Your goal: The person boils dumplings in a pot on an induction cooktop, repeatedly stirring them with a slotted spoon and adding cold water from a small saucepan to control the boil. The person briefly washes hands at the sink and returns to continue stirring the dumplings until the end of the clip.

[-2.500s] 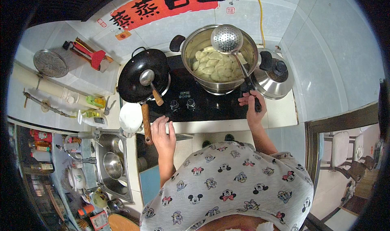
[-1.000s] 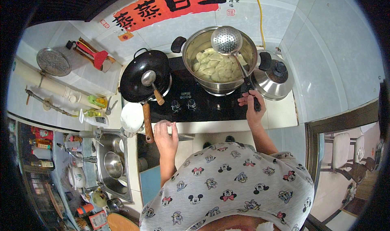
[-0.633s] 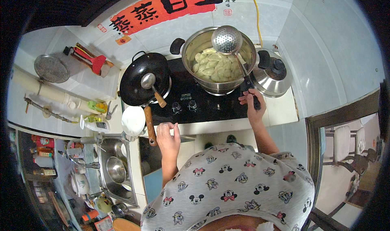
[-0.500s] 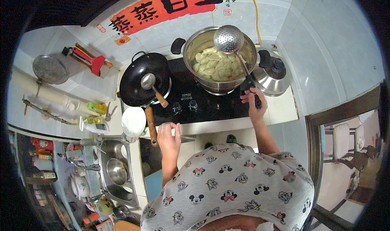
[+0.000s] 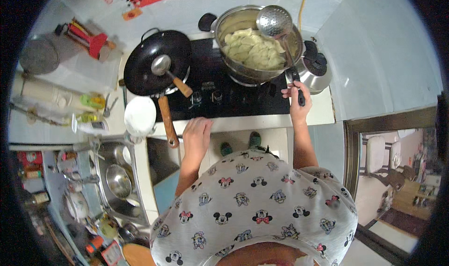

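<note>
My right hand (image 5: 300, 101) is closed round the black handle of a perforated steel skimmer (image 5: 273, 21). The skimmer's round head is above the far right rim of a big two-handled steel pot (image 5: 233, 64). Pale, folded dumplings (image 5: 255, 49) are heaped inside the pot, on the right burner. My left hand (image 5: 196, 134) holds nothing; its fingers, close together, lie at the counter's front edge, just right of the wok's wooden handle. On the left burner stands a black wok (image 5: 140, 69), with a steel ladle (image 5: 161, 65) with a wooden handle lying across it.
A steel lid (image 5: 322, 82) lies right of the pot. Left of the wok handle is a white plate (image 5: 140, 116). The black stove top (image 5: 234, 102) spans the counter. A sink (image 5: 134, 191) with a steel bowl (image 5: 118, 181) is at the left; a doorway frame (image 5: 351, 172) stands at the right.
The whole view has shifted, with stove and pots higher in the picture. The skimmer stays in my right hand over the pot's far right side. My left hand remains by the counter edge.
</note>
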`<control>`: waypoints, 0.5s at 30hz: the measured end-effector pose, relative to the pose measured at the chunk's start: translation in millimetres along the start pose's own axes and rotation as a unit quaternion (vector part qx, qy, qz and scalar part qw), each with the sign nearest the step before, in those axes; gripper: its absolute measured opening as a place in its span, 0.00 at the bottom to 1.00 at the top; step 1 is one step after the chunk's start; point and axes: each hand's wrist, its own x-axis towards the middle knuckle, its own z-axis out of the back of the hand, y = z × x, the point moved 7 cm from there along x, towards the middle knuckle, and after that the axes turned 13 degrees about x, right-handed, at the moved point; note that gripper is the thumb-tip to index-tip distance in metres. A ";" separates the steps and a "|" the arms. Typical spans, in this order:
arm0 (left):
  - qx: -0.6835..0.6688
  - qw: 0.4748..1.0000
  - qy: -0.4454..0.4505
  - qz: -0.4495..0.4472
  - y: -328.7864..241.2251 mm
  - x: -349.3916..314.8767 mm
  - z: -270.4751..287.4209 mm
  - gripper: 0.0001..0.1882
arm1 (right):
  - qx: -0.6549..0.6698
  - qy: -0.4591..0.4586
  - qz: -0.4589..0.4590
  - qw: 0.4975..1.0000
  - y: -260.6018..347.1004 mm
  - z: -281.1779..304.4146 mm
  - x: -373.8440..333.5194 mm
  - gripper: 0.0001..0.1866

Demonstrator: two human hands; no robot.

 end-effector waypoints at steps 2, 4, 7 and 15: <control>-0.005 1.000 -0.004 0.005 3.7 -0.7 -7.1 0.02 | -0.005 0.009 0.007 1.000 -2.5 1.1 3.5 0.09; 0.011 1.000 0.008 0.024 6.1 -7.0 -14.5 0.02 | 0.010 0.023 0.022 0.999 -5.7 2.5 3.0 0.09; 0.022 0.998 0.027 0.056 10.0 -9.5 -31.4 0.03 | 0.011 0.034 0.001 0.999 -10.8 4.9 5.6 0.08; 0.042 0.992 0.040 0.109 30.7 -0.4 -101.8 0.07 | -0.040 0.141 0.070 0.987 22.1 -1.2 21.6 0.07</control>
